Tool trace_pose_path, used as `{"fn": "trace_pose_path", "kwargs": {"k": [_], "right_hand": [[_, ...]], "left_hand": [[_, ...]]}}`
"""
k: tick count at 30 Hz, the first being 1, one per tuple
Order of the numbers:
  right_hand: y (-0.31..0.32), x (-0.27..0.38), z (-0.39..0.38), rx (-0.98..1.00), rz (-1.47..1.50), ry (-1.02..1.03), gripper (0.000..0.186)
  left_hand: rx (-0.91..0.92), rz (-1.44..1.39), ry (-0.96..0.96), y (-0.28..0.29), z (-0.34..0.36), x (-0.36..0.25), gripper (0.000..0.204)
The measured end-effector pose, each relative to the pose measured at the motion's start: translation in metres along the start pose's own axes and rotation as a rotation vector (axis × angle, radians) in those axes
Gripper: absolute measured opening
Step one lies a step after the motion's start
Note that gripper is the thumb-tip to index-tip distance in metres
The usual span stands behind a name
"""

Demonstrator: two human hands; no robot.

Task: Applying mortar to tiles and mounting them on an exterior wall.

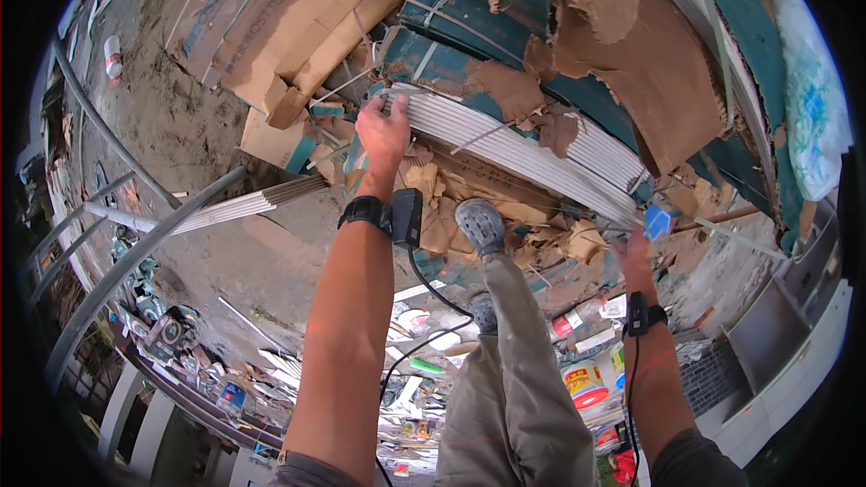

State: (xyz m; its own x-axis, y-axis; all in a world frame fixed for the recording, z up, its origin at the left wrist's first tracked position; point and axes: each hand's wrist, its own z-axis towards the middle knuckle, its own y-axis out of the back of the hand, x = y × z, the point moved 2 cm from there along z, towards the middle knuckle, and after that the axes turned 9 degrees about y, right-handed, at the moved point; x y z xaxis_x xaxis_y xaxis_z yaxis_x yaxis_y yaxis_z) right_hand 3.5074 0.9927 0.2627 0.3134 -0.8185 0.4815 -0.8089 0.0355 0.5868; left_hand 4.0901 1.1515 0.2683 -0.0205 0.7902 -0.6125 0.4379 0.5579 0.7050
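A stack of long white ribbed strips (514, 151) lies slantwise in front of me, on and against torn cardboard and green packaging. My left hand (383, 131) is at the stack's left end, its thumb and fingers closed around the edge. My right hand (634, 252) reaches to the lower right end of the same stack. Its fingers are blurred and partly hidden, so their grip is unclear. Just beside it is a small blue piece (658, 221). Each wrist wears a black strap with a small box.
Torn brown cardboard (640, 72) and a long carton (298, 22) surround the stack. Grey metal rails (144, 261) stand at the left, near another bundle of strips (248, 206). Litter and a red-and-yellow bucket (585, 385) lie around my feet. A white plastic bag (812, 90) is at far right.
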Motion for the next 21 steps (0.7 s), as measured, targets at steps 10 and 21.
{"fn": "trace_pose_path", "kwargs": {"k": [10,21], "right_hand": [[-0.02,0.001,-0.057,0.265,0.551,-0.511,0.086],[0.023,-0.05,-0.023,0.493,0.092,-0.6,0.057]], "left_hand": [[0.029,-0.007,-0.029,0.021,-0.012,-0.003,0.035],[0.391,0.29,0.475,0.038,-0.005,0.067,0.042]]}}
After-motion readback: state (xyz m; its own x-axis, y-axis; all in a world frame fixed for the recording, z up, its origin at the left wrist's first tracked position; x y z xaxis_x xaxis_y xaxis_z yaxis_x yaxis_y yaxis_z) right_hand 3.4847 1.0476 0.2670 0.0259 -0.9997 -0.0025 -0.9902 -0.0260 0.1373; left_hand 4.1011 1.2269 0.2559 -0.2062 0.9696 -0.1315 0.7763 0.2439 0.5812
